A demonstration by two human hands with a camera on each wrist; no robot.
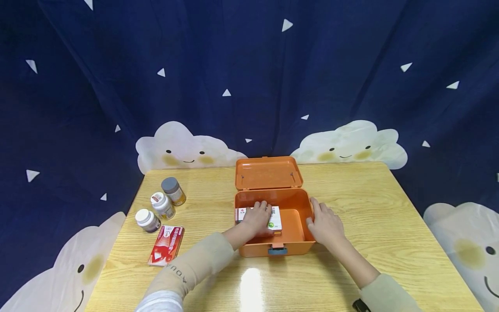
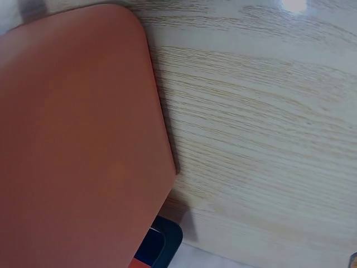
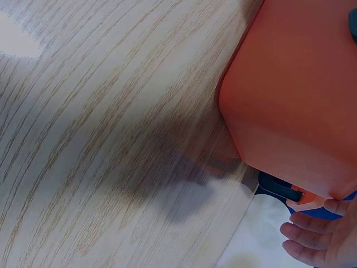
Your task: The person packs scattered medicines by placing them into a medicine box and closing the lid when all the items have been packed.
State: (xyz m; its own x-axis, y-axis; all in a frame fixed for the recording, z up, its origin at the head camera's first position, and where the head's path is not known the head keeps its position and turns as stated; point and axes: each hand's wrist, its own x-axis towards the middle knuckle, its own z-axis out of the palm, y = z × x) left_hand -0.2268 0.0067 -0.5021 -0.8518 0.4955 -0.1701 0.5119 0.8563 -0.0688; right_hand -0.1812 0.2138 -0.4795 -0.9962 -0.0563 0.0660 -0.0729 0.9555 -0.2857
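An orange storage box (image 1: 298,225) stands on the table with its lid (image 1: 269,173) raised at the back. Inside, on the left, my left hand (image 1: 255,221) holds a white medicine box (image 1: 276,218), fingers over its top and thumb at the near edge. Part of the white box is hidden by the hand. My right hand (image 1: 328,225) rests at the right wall of the storage box, thumb at the rim and fingers fairly straight. The right wrist view shows these loosely extended fingers (image 3: 309,237) beside the orange wall. In the left wrist view, the storage box's outer wall (image 2: 78,128) fills the left side.
Left on the wooden table (image 1: 362,199) are a grey-capped bottle (image 1: 174,191), a white bottle (image 1: 162,205), another white-capped bottle (image 1: 147,220) and a red-and-white medicine box (image 1: 166,245). A blue latch (image 1: 277,251) sits on the storage box's front. Dark blue curtain (image 1: 249,65) hangs behind.
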